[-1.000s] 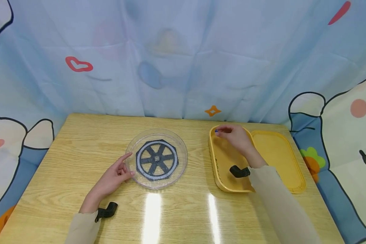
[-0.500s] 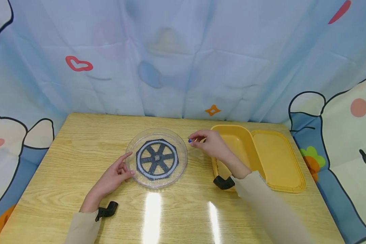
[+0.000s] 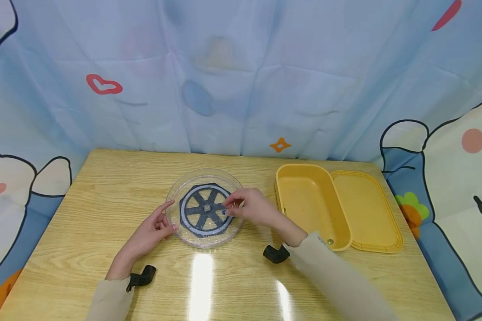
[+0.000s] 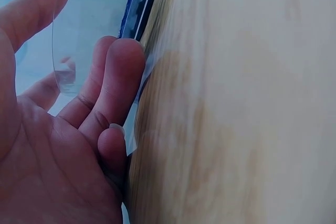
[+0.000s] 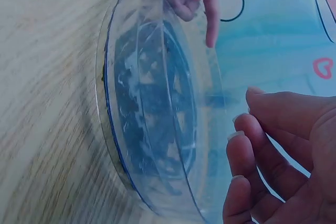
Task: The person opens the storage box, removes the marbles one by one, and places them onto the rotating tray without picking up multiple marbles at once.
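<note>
A round clear dish sits on the table, a dark wheel pattern with a pale ring showing in its middle. My left hand is at its left side, index finger and thumb spread along the rim. The left wrist view shows this hand's other fingers low by the dish wall. Over the dish's right part, my right hand points its fingertips down. A small blue marble appears just beside the right thumb tip. In the right wrist view the thumb and fingers are slightly apart, without a marble showing between them.
Right of the dish stands a deep yellow box, with a greenish glass marble in its near corner. Its flat yellow lid lies at the box's right. A printed blue curtain hangs behind the wooden table.
My right hand has come left from the yellow box to over the dish, bringing the blue marble, and its fingertips have come away from it. The left hand has stayed at the rim.
</note>
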Tool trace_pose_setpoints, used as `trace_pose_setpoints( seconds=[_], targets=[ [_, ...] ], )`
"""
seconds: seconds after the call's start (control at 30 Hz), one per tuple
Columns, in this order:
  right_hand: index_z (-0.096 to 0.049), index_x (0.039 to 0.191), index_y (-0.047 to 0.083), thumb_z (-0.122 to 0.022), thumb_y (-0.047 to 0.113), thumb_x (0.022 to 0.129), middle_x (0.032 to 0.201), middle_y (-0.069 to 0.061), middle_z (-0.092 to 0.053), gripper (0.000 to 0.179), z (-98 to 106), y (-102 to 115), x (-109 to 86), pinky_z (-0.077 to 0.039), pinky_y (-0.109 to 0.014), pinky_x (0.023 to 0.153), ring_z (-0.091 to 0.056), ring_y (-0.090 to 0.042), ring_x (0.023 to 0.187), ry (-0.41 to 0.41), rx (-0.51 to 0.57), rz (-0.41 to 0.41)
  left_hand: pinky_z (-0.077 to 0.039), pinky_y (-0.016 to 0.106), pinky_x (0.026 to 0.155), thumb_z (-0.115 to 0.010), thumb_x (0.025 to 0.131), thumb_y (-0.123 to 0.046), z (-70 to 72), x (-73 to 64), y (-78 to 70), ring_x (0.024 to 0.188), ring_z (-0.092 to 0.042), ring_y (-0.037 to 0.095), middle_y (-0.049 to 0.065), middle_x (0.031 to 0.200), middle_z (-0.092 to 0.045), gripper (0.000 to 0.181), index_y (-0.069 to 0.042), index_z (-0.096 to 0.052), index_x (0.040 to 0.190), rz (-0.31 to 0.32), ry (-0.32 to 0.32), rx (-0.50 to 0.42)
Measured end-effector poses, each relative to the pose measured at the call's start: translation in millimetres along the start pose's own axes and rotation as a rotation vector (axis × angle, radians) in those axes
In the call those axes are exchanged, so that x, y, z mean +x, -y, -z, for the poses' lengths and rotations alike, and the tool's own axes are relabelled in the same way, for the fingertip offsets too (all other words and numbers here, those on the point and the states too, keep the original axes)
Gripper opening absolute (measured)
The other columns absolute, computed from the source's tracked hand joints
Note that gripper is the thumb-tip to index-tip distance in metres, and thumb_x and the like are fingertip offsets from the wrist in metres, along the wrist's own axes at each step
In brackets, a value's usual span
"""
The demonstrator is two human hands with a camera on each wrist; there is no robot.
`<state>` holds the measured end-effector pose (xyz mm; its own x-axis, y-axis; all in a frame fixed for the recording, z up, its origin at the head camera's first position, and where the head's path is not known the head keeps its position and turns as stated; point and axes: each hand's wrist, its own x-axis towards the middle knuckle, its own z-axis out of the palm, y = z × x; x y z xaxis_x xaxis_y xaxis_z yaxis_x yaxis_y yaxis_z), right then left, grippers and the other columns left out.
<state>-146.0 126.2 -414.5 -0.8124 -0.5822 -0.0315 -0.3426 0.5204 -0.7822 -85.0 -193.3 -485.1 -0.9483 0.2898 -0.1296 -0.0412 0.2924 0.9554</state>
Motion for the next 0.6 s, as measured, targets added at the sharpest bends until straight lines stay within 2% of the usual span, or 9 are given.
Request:
trace_pose_setpoints(
  seconds=[0.1,0.2,0.37,0.5,0.6],
  targets=[
    [-0.075,0.106,0.002,-0.073,0.005,0.09,0.09,0.002,-0.068,0.016,4.4,-0.2,-0.4,-0.051,-0.028,0.065,-0.062,-0.013,0.08,-0.02,-0.007,-0.006,-0.045,0.029,0.061,-0.07,0.096,-0.019,-0.1,-0.9,-0.1,0.066,-0.054,0.02,0.012,0.086,-0.052,0.072,-0.015,-0.032,0.156,-0.002,-0.002,-0.002],
    [-0.076,0.106,0.005,-0.072,0.006,0.091,0.09,0.002,-0.069,0.015,17.0,-0.5,-2.8,-0.05,-0.03,0.067,-0.061,-0.014,0.08,-0.067,-0.034,-0.026,-0.045,0.029,0.061,-0.07,0.096,-0.02,-0.1,-1.3,-0.1,0.066,-0.054,0.021,0.012,0.086,-0.053,0.071,-0.015,-0.032,0.156,-0.001,-0.004,0.0],
    [-0.076,0.107,0.007,-0.072,0.011,0.092,0.096,0.0,-0.07,0.016,52.8,-7.3,-18.0,-0.052,-0.034,0.072,-0.062,-0.017,0.084,-0.148,-0.055,-0.059,-0.046,0.029,0.06,-0.07,0.096,-0.02,-0.2,-1.0,0.2,0.066,-0.054,0.022,0.012,0.086,-0.053,0.072,-0.015,-0.032,0.156,-0.003,-0.006,0.0],
    [-0.075,0.108,0.006,-0.073,0.014,0.093,0.098,-0.003,-0.071,0.018,83.8,-24.3,-37.5,-0.052,-0.031,0.073,-0.064,-0.018,0.086,-0.21,-0.047,-0.104,-0.046,0.029,0.06,-0.07,0.095,-0.019,-0.4,-0.7,0.0,0.066,-0.055,0.022,0.012,0.085,-0.053,0.072,-0.015,-0.032,0.156,-0.009,-0.008,0.001],
    [-0.075,0.109,0.004,-0.073,0.016,0.093,0.099,-0.004,-0.072,0.02,102.7,-38.6,-53.3,-0.052,-0.03,0.074,-0.064,-0.02,0.088,-0.222,-0.059,-0.132,-0.047,0.03,0.061,-0.07,0.095,-0.019,-0.5,-1.1,-0.4,0.066,-0.055,0.022,0.012,0.086,-0.053,0.072,-0.016,-0.032,0.156,-0.004,-0.008,-0.001]
  ],
)
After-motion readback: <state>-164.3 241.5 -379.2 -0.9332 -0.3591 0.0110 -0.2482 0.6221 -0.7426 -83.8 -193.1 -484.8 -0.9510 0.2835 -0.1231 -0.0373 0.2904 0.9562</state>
